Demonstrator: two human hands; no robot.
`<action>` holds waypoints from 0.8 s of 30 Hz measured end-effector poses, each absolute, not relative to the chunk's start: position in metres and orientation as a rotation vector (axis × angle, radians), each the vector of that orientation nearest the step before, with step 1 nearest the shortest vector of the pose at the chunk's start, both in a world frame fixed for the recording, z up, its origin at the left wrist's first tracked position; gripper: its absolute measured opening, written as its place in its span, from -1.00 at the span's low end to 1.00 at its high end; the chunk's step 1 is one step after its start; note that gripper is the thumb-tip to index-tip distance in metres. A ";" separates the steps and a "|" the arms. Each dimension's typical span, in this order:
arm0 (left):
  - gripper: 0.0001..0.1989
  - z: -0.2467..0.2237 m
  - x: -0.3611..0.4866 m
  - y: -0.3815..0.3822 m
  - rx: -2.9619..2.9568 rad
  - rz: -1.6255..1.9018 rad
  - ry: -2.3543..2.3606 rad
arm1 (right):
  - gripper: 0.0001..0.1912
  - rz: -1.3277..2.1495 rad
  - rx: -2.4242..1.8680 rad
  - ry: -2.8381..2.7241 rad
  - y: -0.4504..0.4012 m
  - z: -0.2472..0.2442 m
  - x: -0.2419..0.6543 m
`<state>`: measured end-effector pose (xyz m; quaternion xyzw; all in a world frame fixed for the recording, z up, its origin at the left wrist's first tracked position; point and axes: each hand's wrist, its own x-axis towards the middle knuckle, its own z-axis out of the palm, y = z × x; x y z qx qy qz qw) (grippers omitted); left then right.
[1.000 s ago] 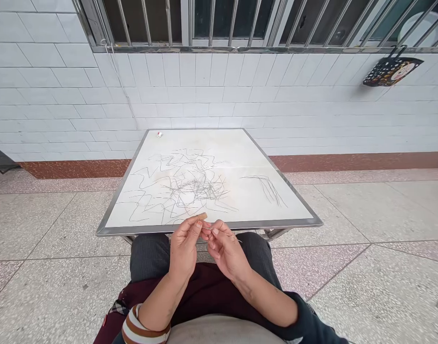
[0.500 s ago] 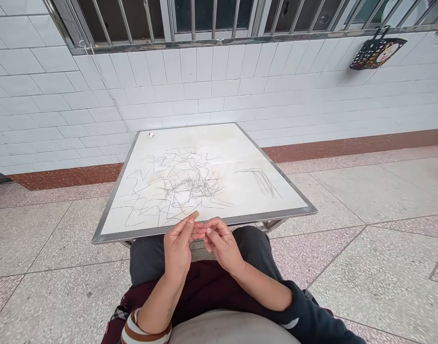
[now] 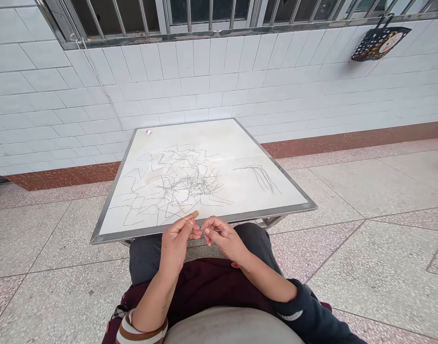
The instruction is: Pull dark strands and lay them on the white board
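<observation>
My left hand (image 3: pixel 176 241) is closed in a pinch just in front of the near table edge, with a tan wrap or tape (image 3: pixel 195 214) on its index fingertip. Facing it, my right hand (image 3: pixel 224 239) pinches too, its fingertips almost meeting the left ones. A very thin wire-like strand (image 3: pixel 202 229) seems to run between the fingertips; most of it is hidden or too fine to make out. Beyond the hands, a tangle of thin, dark, bent strands (image 3: pixel 193 184) is spread over the white table (image 3: pixel 219 134). A smaller bunch of strands (image 3: pixel 265 179) lies apart at the right.
A small white and red object (image 3: pixel 148 133) sits in the far left corner of the metal-edged table. Behind stands a white tiled wall (image 3: pixel 190 86) with a barred window (image 3: pixel 212 16). A dark patterned bag (image 3: pixel 380 44) hangs at the right. My knees are under the near edge.
Both hands stay pinched close together, with the fingertips shifted slightly and a small gap now showing between them. The view has tilted a little; the strands on the table look the same.
</observation>
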<state>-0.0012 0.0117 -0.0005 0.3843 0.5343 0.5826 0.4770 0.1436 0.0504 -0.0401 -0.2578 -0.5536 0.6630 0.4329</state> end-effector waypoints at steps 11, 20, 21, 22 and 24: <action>-0.80 -0.002 -0.002 0.006 1.247 1.232 1.456 | -0.82 1.896 -0.614 -1.625 0.068 -0.039 0.165; -0.79 -0.020 0.001 0.011 1.329 1.174 1.576 | -0.77 2.035 -0.684 -1.510 0.070 -0.048 0.165; -0.77 -0.019 0.001 0.011 1.307 1.171 1.588 | -0.76 2.027 -0.655 -1.508 0.071 -0.049 0.166; -0.76 -0.018 0.001 0.012 1.287 1.166 1.602 | -0.75 2.016 -0.631 -1.508 0.072 -0.051 0.166; -0.72 -0.015 0.001 0.011 1.281 1.139 1.632 | -0.74 1.986 -0.606 -1.515 0.073 -0.054 0.166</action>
